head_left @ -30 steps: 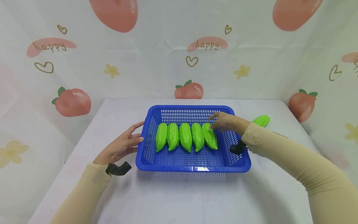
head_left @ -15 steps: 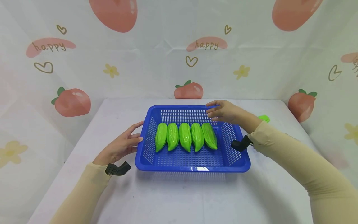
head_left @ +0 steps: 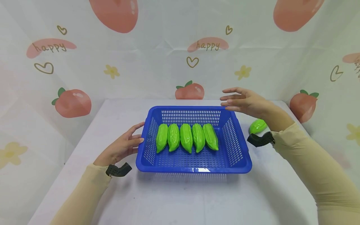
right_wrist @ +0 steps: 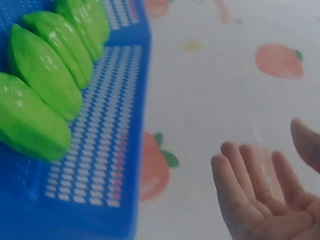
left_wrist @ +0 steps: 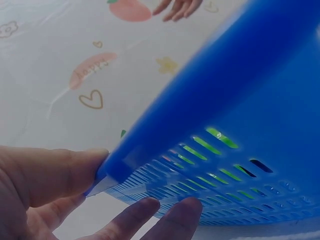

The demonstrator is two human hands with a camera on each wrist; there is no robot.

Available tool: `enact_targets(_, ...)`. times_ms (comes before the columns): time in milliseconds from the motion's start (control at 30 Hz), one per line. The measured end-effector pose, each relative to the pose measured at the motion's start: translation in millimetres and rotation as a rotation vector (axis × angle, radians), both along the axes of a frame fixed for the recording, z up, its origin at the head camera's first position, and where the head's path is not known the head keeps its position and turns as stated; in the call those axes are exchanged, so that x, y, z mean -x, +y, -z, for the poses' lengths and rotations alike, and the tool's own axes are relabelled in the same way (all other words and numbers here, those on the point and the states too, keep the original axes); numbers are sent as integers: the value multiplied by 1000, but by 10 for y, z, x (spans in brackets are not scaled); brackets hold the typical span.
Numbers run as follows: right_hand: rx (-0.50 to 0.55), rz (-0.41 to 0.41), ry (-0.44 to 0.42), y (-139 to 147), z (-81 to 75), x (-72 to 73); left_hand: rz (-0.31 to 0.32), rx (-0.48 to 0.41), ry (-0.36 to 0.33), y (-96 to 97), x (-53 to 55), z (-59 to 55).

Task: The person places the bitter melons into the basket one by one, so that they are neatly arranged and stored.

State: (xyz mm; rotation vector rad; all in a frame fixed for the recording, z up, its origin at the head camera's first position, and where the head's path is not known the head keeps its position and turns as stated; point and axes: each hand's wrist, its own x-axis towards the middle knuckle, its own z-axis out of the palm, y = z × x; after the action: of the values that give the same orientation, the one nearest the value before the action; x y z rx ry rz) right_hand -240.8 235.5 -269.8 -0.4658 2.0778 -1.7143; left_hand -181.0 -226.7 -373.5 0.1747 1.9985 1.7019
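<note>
A blue perforated plastic basket (head_left: 197,170) stands on the white table, holding several glossy green bitter melons (head_left: 186,137) side by side. At its left rim my left hand (head_left: 123,143) grips the edge. In the left wrist view, the thumb (left_wrist: 75,172) touches the rim and other fingers lie below it by the outer wall. My right hand (head_left: 248,101) holds nothing and is raised near the basket's back right corner, fingers spread and pointing left. One more bitter melon (head_left: 257,126) lies on the table right of the basket, partly hidden by the right wrist.
The white table (head_left: 180,200) ends at a printed cloth backdrop (head_left: 157,62) with peaches and hearts at the back and sides. Black wrist cameras (head_left: 260,139) sit on both wrists, the right one close to the loose bitter melon.
My right hand has risen from the rightmost bitter melon in the basket, moving up and to the right. The loose bitter melon shows differently behind the arm. My left hand has stayed at the rim.
</note>
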Motion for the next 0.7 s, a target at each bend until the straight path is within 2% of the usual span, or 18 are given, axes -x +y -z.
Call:
enact_targets(167, 15, -24, 68, 278, -24, -37, -6, 2, -2, 4, 4, 5)
enact_targets(333, 85, -14, 106, 545, 23, -59, -22, 16, 0, 7, 4, 6)
enact_targets(467, 153, 9, 109, 739, 139, -61, -30, 23, -1, 6, 2, 6)
enact_targets(600, 198, 69, 108, 910, 290, -68, -33, 29, 3, 9, 5, 10)
enact_targets(700, 247, 127, 77, 1033, 412, -71, -31, 21, 1, 18, 10, 16)
